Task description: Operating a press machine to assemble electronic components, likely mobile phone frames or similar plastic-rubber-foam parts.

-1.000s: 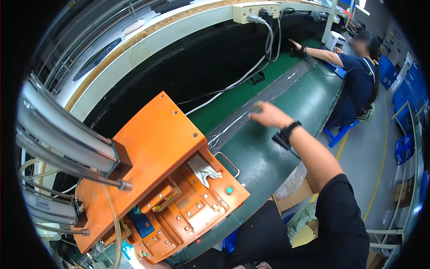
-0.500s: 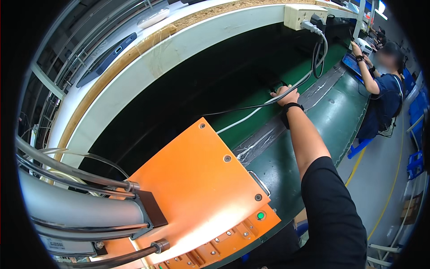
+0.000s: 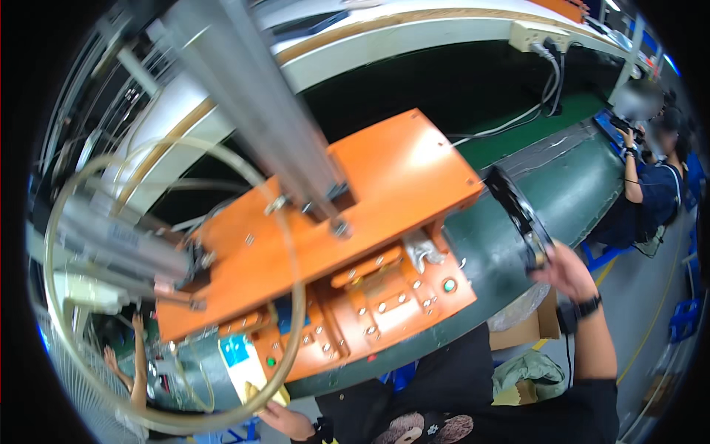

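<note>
A flat black part (image 3: 518,211) is held on edge over the green conveyor belt (image 3: 577,185), just right of the orange press fixture (image 3: 384,192). The right hand (image 3: 566,270) grips its lower end. The left hand (image 3: 285,422) sits low by the fixture's front edge, fingers closed on a yellowish piece (image 3: 255,392).

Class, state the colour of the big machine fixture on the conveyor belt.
Orange, seen in the head view: fixture on the dark green belt.

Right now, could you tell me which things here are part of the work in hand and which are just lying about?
In hand:
- right hand holding a flat black part
- left hand at a yellow piece
- orange fixture

Lying about:
- cardboard box
- power strip
- green conveyor belt
</note>
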`<control>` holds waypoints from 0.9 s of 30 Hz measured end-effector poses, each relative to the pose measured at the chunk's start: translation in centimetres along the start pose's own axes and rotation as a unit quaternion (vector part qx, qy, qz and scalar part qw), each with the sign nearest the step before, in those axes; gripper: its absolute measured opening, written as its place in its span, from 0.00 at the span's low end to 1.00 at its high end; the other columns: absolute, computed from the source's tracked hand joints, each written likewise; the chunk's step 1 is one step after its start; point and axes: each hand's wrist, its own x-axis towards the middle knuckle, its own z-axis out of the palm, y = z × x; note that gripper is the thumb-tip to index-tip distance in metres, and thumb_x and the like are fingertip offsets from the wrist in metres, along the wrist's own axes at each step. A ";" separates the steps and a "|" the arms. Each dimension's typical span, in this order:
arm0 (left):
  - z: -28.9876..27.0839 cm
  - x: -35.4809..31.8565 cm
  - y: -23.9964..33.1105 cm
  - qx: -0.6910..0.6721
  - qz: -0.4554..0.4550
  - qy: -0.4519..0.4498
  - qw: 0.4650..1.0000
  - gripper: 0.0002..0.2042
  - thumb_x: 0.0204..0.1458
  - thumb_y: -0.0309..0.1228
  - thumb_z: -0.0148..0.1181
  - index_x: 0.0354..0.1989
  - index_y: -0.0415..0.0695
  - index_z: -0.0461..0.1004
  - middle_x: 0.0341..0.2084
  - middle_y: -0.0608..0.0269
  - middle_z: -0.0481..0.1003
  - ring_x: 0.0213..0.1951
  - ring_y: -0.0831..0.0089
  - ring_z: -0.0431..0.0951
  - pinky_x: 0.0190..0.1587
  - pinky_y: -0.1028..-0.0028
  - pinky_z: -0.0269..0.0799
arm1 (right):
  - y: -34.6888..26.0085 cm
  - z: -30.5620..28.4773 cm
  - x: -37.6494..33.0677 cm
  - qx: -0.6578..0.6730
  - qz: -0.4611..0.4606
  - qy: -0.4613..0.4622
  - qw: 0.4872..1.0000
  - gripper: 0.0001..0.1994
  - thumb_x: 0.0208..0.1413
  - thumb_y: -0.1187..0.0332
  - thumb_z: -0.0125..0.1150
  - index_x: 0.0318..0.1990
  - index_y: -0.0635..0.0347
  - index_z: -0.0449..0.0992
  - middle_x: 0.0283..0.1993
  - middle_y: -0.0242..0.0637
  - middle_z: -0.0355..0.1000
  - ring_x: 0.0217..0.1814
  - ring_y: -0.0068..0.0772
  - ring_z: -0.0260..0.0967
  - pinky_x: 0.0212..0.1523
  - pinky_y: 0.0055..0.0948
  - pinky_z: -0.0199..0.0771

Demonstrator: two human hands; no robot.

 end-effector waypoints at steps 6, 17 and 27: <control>-1.8 -1.7 5.9 -0.110 0.374 -0.369 0.844 0.38 0.45 0.53 0.70 0.60 0.42 0.66 0.61 0.46 0.62 0.65 0.44 0.58 0.66 0.48 0.53 | 10.6 9.4 -10.5 0.191 0.199 -0.350 0.895 0.54 0.48 0.68 0.71 0.72 0.67 0.32 0.62 0.65 0.62 0.70 0.70 0.54 0.72 0.51 0.49; -0.8 2.9 7.8 -0.034 0.419 -0.462 0.781 0.39 0.36 0.37 0.75 0.60 0.41 0.66 0.58 0.49 0.67 0.62 0.46 0.65 0.64 0.51 0.59 | 22.6 25.5 -4.5 0.318 0.256 -0.486 0.773 0.36 0.62 0.59 0.57 0.72 0.58 0.48 0.71 0.43 0.57 0.73 0.43 0.54 0.73 0.45 0.49; 3.7 13.2 6.5 0.073 0.438 -0.485 0.753 0.35 0.38 0.33 0.72 0.59 0.43 0.67 0.54 0.53 0.70 0.56 0.53 0.69 0.60 0.60 0.62 | 23.5 25.6 -4.4 0.016 0.180 -0.393 0.902 0.23 0.69 0.64 0.45 0.67 0.64 0.59 0.60 0.45 0.69 0.58 0.33 0.70 0.60 0.31 0.67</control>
